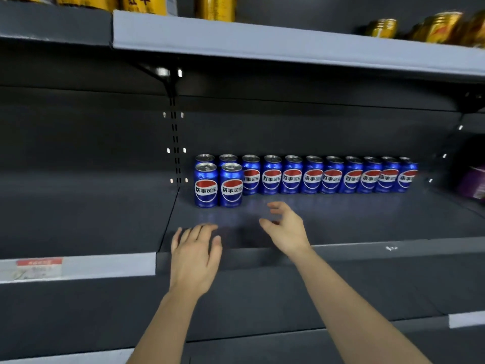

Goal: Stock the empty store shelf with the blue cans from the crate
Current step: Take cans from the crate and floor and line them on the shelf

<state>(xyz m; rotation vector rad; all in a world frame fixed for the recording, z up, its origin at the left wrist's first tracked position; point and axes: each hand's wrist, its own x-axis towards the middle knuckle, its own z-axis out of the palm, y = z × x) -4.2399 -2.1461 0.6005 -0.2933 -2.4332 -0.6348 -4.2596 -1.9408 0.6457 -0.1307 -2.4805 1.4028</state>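
- Dark grey shelf [367, 219]: thirteen blue cans [271, 177] upright at its back, eleven in one row, two more in front at the row's left end.
- Left hand [195, 254] over the shelf's front edge, palm down, fingers straight and spread, holding nothing.
- Right hand [284, 229] above the shelf's deck, fingers loosely curved and apart, holding nothing.
- On each can: red-white-blue globe, "百事可乐".

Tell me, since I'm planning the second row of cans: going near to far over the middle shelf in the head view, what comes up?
Nearest first: left hand → right hand → two front blue cans → back row of blue cans → back panel.
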